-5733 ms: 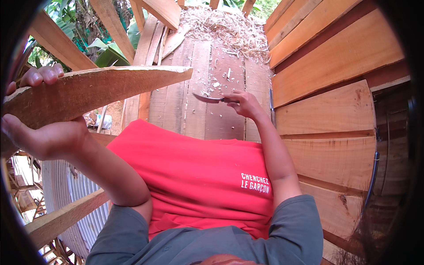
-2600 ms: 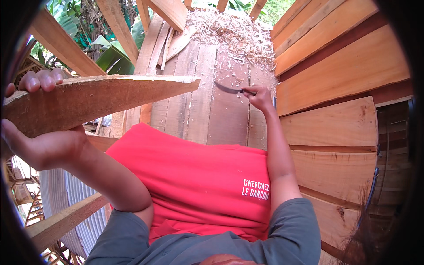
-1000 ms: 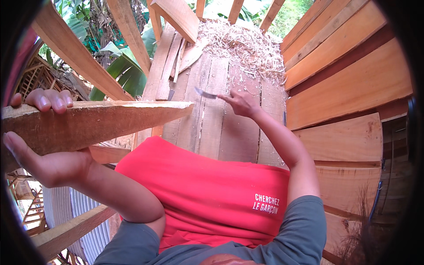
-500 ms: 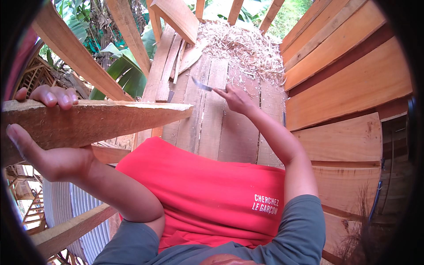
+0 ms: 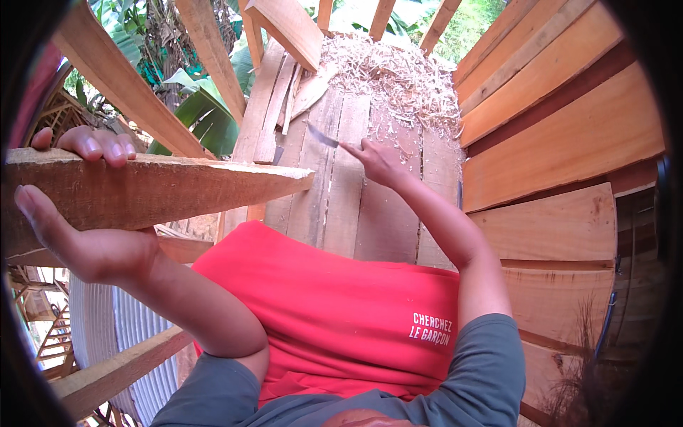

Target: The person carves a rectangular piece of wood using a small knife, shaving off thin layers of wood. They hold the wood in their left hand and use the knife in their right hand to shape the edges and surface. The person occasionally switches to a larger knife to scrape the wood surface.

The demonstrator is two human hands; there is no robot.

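Observation:
My left hand [image 5: 103,250] grips a thick wooden beam [image 5: 149,191], fingers over its top edge and thumb against its near face. The beam juts in from the left, and its tip shows a pale, shaved upper edge. My right hand [image 5: 380,162] is closed round a knife [image 5: 324,136] with a short metal blade, pointing up and left over the plank floor. Blade and beam are apart, the knife lying beyond the beam's tip. Most of the knife's handle is hidden in my fingers.
A heap of wood shavings [image 5: 388,67] covers the far end of the plank floor [image 5: 348,185]. Loose boards [image 5: 274,107] lie along the left side. A plank wall [image 5: 555,135] rises on the right, and slanted wooden posts [image 5: 135,85] stand at left. Red cloth [image 5: 327,299] covers my lap.
My left hand and the beam have shifted slightly in the picture, the hand a little up and right. The knife's blade has tipped slightly, still held in my right hand.

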